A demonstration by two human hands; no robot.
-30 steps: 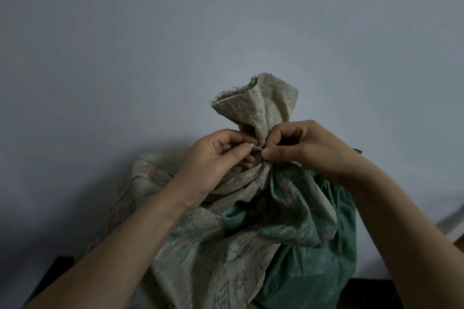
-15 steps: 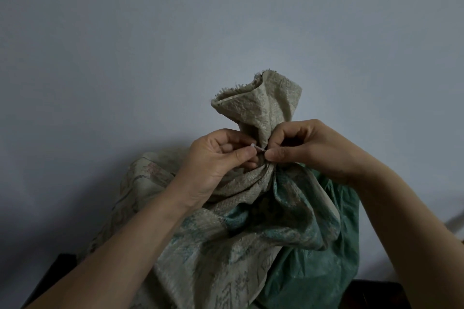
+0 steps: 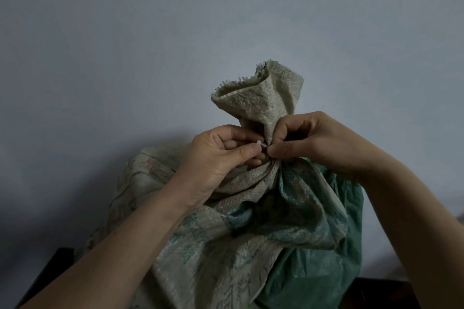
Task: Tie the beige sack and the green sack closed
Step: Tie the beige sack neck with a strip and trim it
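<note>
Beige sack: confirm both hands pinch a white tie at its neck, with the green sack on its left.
Wrong side: head view shows the green sack right of the beige sack. The left hand and right hand do pinch the white tie.

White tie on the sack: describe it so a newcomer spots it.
Start at the beige sack against the pale wall; follow it up to its gathered neck, below the frayed top. There the left hand and right hand pinch a short white tie, the only bright, thin thing there.

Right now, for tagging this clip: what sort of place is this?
Likely indoors, perhaps a storeroom: a bare grey wall behind, a woven beige sack and green sack, a dark surface below them.
</note>
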